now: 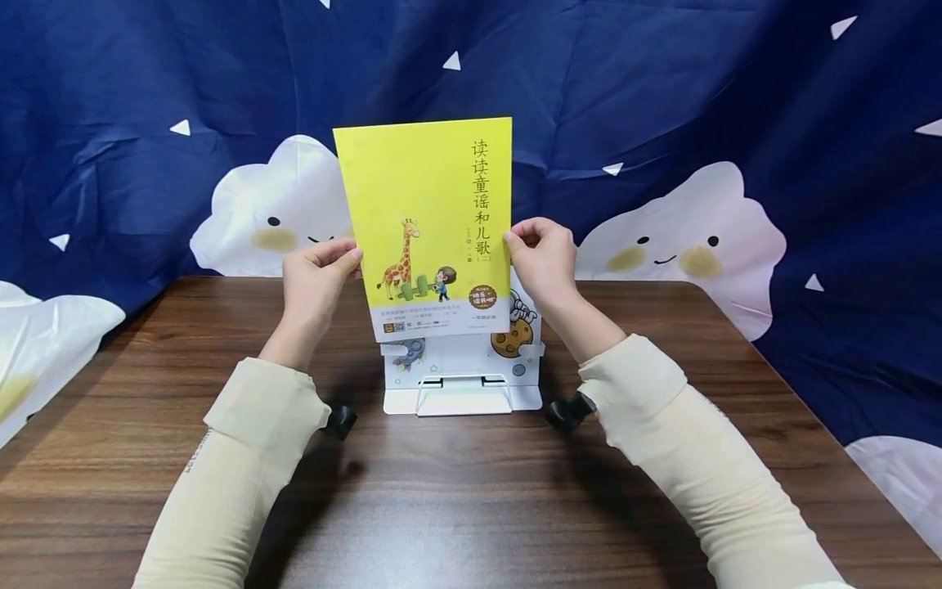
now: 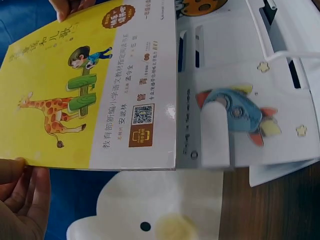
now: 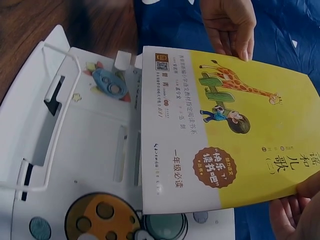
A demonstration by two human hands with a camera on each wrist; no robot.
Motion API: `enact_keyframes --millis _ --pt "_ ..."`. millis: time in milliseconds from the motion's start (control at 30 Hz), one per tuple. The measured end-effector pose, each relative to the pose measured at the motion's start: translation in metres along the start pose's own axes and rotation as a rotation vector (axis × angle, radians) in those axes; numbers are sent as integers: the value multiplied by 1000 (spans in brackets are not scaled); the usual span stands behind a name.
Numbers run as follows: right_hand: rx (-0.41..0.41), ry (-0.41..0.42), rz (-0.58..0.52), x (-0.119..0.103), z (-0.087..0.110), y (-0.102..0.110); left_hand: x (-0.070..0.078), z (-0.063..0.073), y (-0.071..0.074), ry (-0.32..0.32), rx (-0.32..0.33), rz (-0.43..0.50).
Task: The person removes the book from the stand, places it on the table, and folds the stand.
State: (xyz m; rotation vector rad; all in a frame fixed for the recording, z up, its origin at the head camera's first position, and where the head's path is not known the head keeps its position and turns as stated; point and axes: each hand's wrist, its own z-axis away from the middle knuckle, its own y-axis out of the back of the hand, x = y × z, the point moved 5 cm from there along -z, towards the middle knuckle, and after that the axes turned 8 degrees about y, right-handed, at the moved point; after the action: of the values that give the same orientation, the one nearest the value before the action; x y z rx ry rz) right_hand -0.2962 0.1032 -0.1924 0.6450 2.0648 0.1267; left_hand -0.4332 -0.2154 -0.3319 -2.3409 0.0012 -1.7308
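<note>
A yellow children's book [image 1: 423,188], with a giraffe and a child on its cover, is held up by its two side edges. My left hand [image 1: 321,278] pinches the left edge between thumb and fingers. On the opposite edge my right hand [image 1: 543,258] pinches it the same way. Directly behind and below the book stands a white book stand [image 1: 462,368] printed with a rocket and a planet. The book's lower edge hangs above the stand's ledge [image 1: 464,401] and covers most of the back panel. A white page clip [image 2: 215,132] shows beside the rocket in the left wrist view.
The stand is on a dark brown wooden table [image 1: 456,491]. A blue curtain [image 1: 545,74] with white smiling clouds hangs behind the table's far edge. Black wrist devices [image 1: 568,411] sit under both cream sleeves [image 1: 272,409], near the stand's sides.
</note>
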Motion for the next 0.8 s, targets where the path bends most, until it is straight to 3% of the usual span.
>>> enact_keyframes --millis 33,100,233,333,367,467,500,567,700,733,800 --pt "-4 0 -1 -1 0 -2 -10 -7 7 -42 -8 10" --pt "-17 -3 -4 -2 1 -5 -8 -7 14 -50 -12 22" --pt "-48 -34 -23 -4 2 -15 50 42 1 62 39 -2" --pt "-67 -74 -59 -3 5 -24 81 70 -4 74 36 9" --pt "-74 -86 -75 -2 6 -28 82 72 -2 73 61 -20" --pt "-96 -133 -138 2 10 -39 108 97 -7 56 78 -27" --pt "-104 -146 -161 8 9 -46 114 102 -7 76 108 -68" --pt "-114 -180 -207 19 8 -60 88 81 17 87 108 -61" --pt "-117 -221 -239 30 8 -81 7 13 90 29 74 -66" --pt "-118 -229 -237 24 11 -82 -9 1 106 21 64 -47" --pt "-126 -235 -240 15 17 -84 -10 2 117 26 88 -94"
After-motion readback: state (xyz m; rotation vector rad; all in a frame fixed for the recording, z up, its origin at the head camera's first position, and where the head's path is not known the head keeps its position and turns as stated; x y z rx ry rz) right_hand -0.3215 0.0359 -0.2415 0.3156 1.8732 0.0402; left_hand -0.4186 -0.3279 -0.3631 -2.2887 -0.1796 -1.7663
